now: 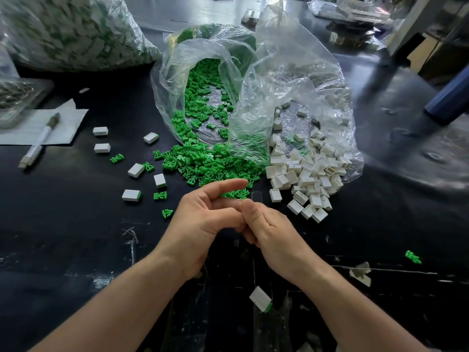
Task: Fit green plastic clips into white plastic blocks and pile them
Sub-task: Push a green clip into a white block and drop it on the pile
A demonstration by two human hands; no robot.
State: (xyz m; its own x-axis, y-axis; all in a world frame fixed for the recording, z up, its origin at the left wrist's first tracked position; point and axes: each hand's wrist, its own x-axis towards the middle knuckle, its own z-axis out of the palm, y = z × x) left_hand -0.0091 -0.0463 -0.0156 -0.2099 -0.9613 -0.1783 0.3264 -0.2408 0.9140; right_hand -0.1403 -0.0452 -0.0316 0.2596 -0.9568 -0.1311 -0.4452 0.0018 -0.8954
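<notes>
My left hand [203, 219] and my right hand [271, 232] meet fingertip to fingertip above the black table [76, 237]. The left index finger stretches out over the green clips [215, 161]; the other fingers curl toward the right thumb. Whatever sits between the fingers is hidden. The clips spill from an open clear bag [193, 72] just beyond my hands. White blocks [304, 174] pour from a second clear bag [317, 80] on the right. Several fitted blocks [135, 170] with green ends lie scattered on the left, and one fitted block [261, 298] lies below my wrists.
A big bag of finished pieces [71, 34] stands at the back left. A pen [38, 143] lies on a paper sheet [63, 123] at the left. A lone clip [413, 257] and a white scrap [360, 273] lie at the right. A blue pole [449, 97] leans at far right.
</notes>
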